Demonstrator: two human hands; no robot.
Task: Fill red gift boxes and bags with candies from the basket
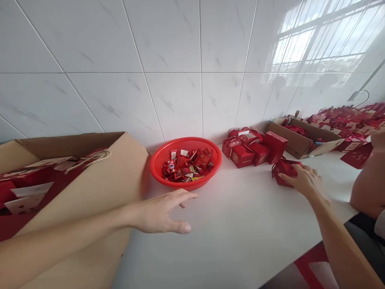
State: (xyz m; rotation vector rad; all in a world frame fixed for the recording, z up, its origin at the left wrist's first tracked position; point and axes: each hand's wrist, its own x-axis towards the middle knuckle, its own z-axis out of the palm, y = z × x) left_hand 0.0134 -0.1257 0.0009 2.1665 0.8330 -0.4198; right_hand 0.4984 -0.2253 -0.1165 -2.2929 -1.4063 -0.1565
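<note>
**Right hand on a red gift box, left hand open**

The right hand holds the box between thumb and fingers, on the desk and near the other red boxes – this grip probably keeps it steady. The left hand is empty, its fingers spread just before the red plastic basket. The basket's rim keeps the wrapped sweets together – likely for easy reach.

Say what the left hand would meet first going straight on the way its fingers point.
Probably the small red box at the right hand, across bare tabletop. The left hand seems to clear the red basket, though depth is unclear.
</note>
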